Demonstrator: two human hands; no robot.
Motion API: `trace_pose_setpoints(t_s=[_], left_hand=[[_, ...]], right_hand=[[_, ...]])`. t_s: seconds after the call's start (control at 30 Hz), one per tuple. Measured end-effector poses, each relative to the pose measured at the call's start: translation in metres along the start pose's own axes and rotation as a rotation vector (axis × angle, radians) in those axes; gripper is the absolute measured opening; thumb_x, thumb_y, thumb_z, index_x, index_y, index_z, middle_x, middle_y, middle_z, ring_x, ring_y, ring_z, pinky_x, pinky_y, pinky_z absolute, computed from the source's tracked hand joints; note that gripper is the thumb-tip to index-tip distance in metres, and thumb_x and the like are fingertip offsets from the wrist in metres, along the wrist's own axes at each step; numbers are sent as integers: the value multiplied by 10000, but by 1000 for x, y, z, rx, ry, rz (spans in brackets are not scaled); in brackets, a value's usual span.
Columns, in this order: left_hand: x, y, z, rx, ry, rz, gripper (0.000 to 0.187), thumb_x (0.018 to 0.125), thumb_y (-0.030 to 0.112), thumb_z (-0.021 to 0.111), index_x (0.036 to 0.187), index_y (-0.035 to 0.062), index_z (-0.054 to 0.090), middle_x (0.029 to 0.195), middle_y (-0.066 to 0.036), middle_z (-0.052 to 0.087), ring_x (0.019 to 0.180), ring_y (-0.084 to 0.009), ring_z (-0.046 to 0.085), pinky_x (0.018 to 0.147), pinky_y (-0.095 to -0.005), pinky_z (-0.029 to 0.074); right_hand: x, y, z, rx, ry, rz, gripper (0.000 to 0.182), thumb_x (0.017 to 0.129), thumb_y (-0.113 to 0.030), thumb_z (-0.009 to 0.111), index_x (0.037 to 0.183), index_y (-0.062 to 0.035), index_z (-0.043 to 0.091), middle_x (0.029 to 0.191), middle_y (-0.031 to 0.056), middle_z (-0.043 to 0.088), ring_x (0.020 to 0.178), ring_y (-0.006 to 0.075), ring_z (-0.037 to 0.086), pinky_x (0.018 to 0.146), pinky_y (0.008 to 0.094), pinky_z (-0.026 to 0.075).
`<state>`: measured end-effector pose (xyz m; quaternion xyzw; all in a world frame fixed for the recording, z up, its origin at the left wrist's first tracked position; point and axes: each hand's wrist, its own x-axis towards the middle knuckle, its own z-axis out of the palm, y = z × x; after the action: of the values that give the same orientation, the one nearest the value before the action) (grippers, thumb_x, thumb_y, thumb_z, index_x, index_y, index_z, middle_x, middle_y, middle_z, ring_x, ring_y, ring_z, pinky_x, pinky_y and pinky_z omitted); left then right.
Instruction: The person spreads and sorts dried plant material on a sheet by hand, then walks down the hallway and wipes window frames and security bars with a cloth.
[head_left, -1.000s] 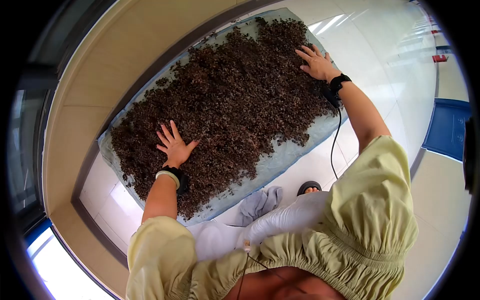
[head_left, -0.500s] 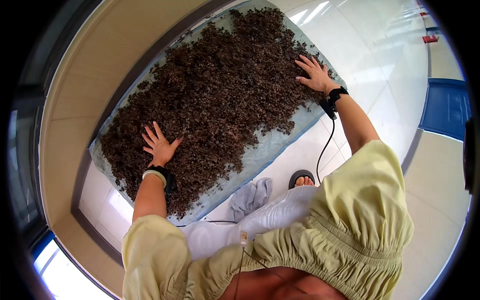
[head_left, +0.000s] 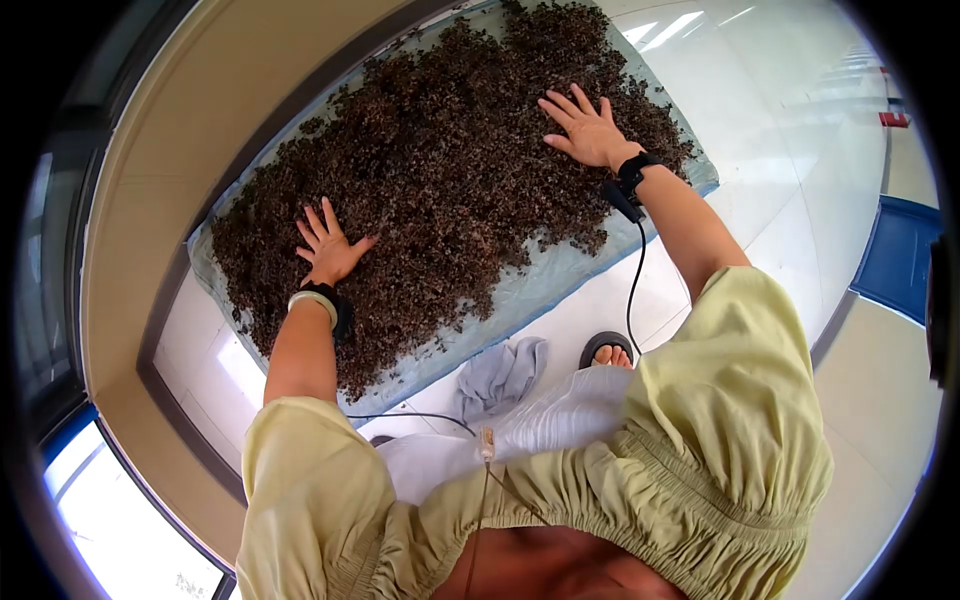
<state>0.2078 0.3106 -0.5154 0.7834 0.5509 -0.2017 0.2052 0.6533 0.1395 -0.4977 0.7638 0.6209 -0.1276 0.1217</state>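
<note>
A thick layer of small, dark brown, dried plant pieces (head_left: 430, 170) is spread over a pale plastic sheet (head_left: 540, 295) on the floor. My left hand (head_left: 332, 250) lies palm down on the left part of the layer, fingers spread and thumb pointing right. Farther up on the right side, my right hand (head_left: 585, 130) also rests on the pieces, its fingers apart. Neither hand grips anything. What lies under the palms is hidden. Each wrist wears a black strap with a small device; the left one also has a pale bangle (head_left: 315, 300).
A beige wall (head_left: 140, 200) runs along the left and far side of the sheet. Near my sandalled foot (head_left: 610, 352) lies a grey cloth (head_left: 500, 378). A black cable (head_left: 637, 285) hangs from the right wrist device. A blue object (head_left: 897, 260) stands at the far right.
My right hand has moved left and slightly up across the pieces. My left hand has shifted a little up and right. The view has tilted slightly.
</note>
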Motion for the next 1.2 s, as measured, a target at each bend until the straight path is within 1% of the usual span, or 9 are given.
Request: trace_pose_setpoints(t_s=[0.13,0.23,0.37,0.5,0.63,0.83,0.97,1.0,1.2], left_hand=[[-8,1,-11,-20,-3,37,1191,731,695,667,1555,236,-60,1591,-201,-150,1433,-492,-139,1092,-692,17],[-20,1,-25,-76,-4,24,1120,743,702,650,1562,250,35,1602,-172,-125,1431,-497,-136,1092,-696,4],[-61,10,-10,-183,265,11,950,826,677,583,1554,233,162,1608,-179,-52,1433,-504,-107,1093,-696,4],[-124,39,13,-143,393,235,908,840,695,549,1543,229,213,1612,-159,6,1447,-479,-69,1087,-701,27],[-155,49,54,54,310,297,874,862,671,533,1542,222,215,1611,-155,26,1448,-478,-63,1081,-714,45],[-171,42,88,132,266,270,902,877,638,534,1554,196,135,1613,-143,-3,1456,-454,-65,1080,-720,68],[-177,40,96,113,258,279,890,890,609,537,1554,180,129,1614,-146,-11,1457,-450,-64,1082,-719,57],[-180,39,98,101,263,282,878,895,600,536,1553,173,141,1614,-147,-6,1457,-452,-66,1080,-719,52],[-178,34,103,67,331,309,816,918,581,506,1546,170,185,1614,-146,14,1455,-456,-52,1088,-706,43]], right_hand=[[-40,0,-7,-2,324,-71,600,983,-509,425,1523,-347,220,1604,-3,170,1474,355,104,1101,690,152],[-72,-7,16,-73,256,-206,598,982,-497,438,1521,-351,224,1601,3,179,1475,351,107,1099,689,162],[-88,2,44,-158,116,-158,600,983,-460,460,1521,-312,237,1606,22,145,1476,352,94,1092,688,189],[-82,-24,14,-144,182,-111,594,984,-439,470,1517,-294,254,1607,28,135,1471,354,108,1087,690,193],[-86,-83,-5,65,416,-425,613,973,-394,522,1518,-324,249,1609,23,132,1471,354,110,1103,665,192],[-96,-162,-10,52,183,-738,732,895,-337,660,1510,-331,264,1605,19,133,1478,336,84,1123,620,238],[-88,-165,16,-54,85,-708,727,859,-90,640,1494,-252,324,1561,77,218,1362,360,318,1042,551,372],[-93,-161,10,10,166,-737,662,798,25,611,1407,-178,454,1428,108,376,1226,330,444,988,462,435],[-104,-130,-6,231,390,-717,368,775,14,613,1132,-79,620,1071,100,519,1024,290,554,837,382,517]])
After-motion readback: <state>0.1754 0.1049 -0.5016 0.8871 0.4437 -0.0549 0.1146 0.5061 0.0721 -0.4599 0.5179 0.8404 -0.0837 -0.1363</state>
